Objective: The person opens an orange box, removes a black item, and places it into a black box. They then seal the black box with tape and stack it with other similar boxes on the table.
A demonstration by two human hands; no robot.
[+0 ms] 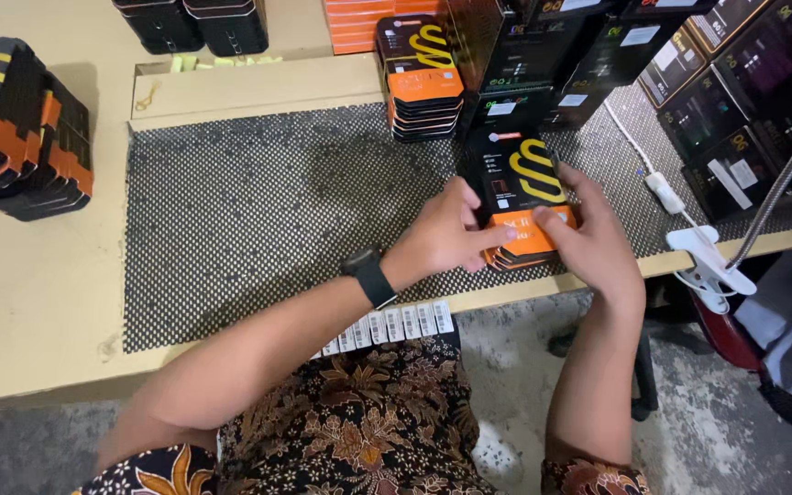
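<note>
At the far left of the bench [38, 302] a leaning pile of black and orange packs [11, 128] sits apart from my work; its slant looks to me like it could slide if the bench gets bumped. The dotted black mat [258, 211] covers the middle, and a strip of small white labels [387, 327] hangs at the bench's near edge just under my wrist with the black watch [368, 273]; I judge my forearm could drag that strip off to the floor.

My left hand [446, 234] is curled, thumb and fingers closed on the left side of the top pack [520, 197], a flat black and orange one. My right hand [588, 238] is closed on its right side, fingers wrapped over the edge. The pack lies on a short stack [524, 257] near the front edge of the bench. So close to the edge, I reckon an uneven push from either hand could skew the stack or tip it into my lap.

Behind stands another neat stack [421, 78], then black boxes [726, 101] to the right. The white cable with its switch [662, 191] and the white clamp [708, 261] sit just beside my right hand; I think my elbow could snag them
</note>
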